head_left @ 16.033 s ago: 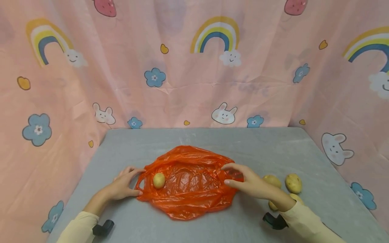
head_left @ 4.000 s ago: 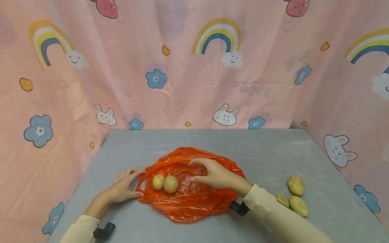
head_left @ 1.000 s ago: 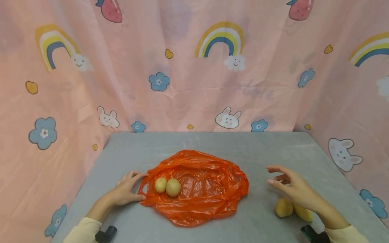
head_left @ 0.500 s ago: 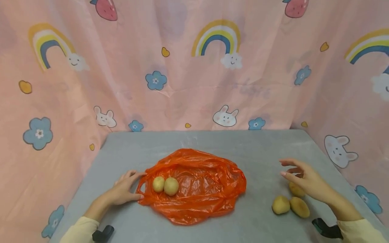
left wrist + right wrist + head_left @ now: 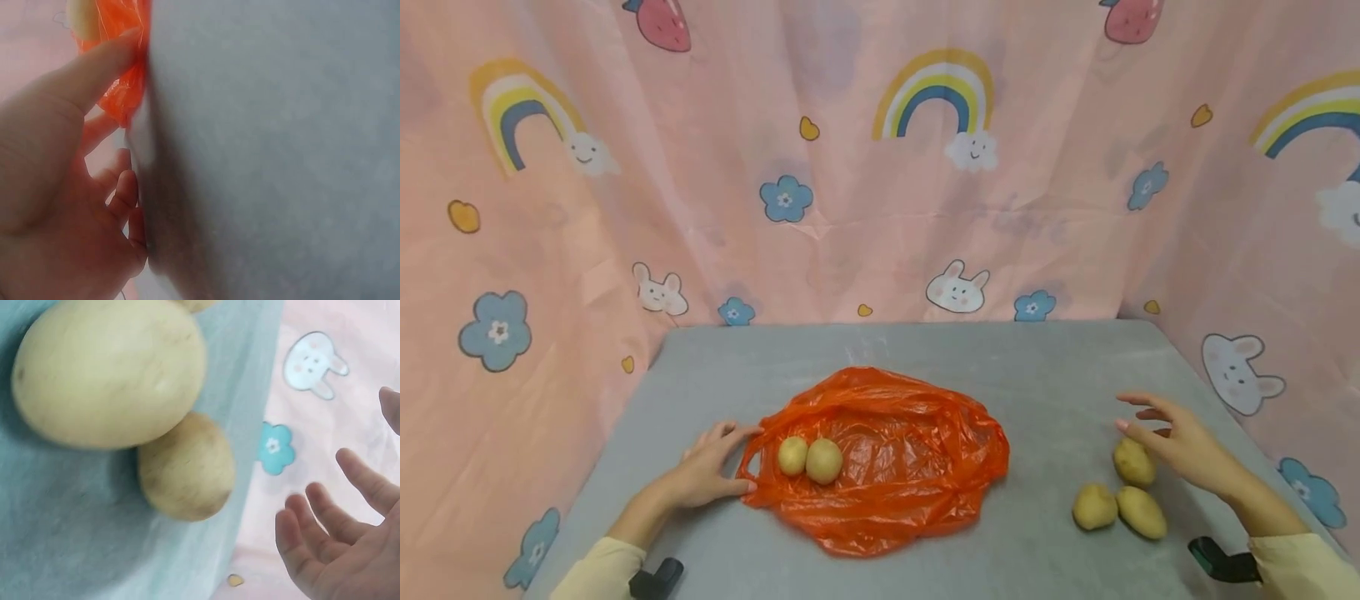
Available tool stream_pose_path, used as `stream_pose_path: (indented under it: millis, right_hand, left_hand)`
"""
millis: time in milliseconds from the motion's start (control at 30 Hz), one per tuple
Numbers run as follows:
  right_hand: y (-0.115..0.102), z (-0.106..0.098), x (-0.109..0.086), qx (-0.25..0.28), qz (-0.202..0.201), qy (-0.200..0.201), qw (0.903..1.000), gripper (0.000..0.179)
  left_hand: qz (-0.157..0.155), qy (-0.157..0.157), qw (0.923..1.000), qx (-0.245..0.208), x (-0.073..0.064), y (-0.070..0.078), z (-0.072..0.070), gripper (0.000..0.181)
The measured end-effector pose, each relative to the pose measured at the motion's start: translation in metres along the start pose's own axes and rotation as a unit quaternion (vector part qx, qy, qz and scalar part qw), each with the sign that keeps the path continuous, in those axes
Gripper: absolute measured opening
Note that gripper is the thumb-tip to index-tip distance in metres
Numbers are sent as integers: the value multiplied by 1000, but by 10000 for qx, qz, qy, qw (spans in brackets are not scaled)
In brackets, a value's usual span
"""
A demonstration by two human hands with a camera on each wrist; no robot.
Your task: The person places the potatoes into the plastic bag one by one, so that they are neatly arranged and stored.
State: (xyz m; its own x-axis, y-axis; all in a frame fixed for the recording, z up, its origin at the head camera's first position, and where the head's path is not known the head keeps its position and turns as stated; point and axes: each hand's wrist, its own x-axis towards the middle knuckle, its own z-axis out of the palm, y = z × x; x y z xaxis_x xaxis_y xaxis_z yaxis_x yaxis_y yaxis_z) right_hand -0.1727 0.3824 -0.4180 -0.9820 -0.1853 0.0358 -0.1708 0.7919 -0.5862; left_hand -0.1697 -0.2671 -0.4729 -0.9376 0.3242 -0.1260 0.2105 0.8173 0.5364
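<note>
An orange plastic bag (image 5: 880,521) lies spread with its mouth up on the grey table. Inside, at its left end, a small potato (image 5: 792,456) and a larger potato (image 5: 824,462) sit side by side. My left hand (image 5: 703,473) touches the bag's left handle, index finger at the far side and thumb at the near side. In the left wrist view the thumb (image 5: 106,65) rests against the orange plastic. My right hand (image 5: 1187,446) hovers with loose fingers and nothing in them, beside and above a potato (image 5: 1132,462) at the right.
Two more potatoes (image 5: 1094,507) (image 5: 1141,512) lie nearer the front at the right. In the right wrist view a potato (image 5: 109,372) looms close to the camera. A pink printed curtain (image 5: 880,208) surrounds the back and sides of the grey table (image 5: 1037,375).
Over the longer span a second potato has come into the bag, and the right hand has left the bag. Lately that hand has drifted further right over the loose potatoes. The left hand stays put.
</note>
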Motion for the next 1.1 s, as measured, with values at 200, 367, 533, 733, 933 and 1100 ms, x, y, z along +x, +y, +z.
stream_pose_path:
  millis: [200,367,533,733,933,1100]
  right_hand:
    - [15,-3,8,30,226,-422,9988,62]
    - [24,-9,12,77,518,-787,9955,66]
    - [29,-9,13,36,509,-929,9944,65]
    - [37,-3,10,33,372,-1030,9940,59]
    - [46,2,4,-15,274,-1132,9932,56]
    - [52,3,-1,122,218,-1484,9886,59]
  left_hand:
    - [44,79,9999,50,1,2,-3,79]
    - [-9,116,9999,15,0,3,-4,78]
    - [-25,117,9999,9,0,3,-3,78]
    - [-61,91,9999,-30,-1,1,-1,78]
    - [-1,122,9999,48,-1,-1,2,78]
    - [-15,81,9999,78,-2,0,2,78]
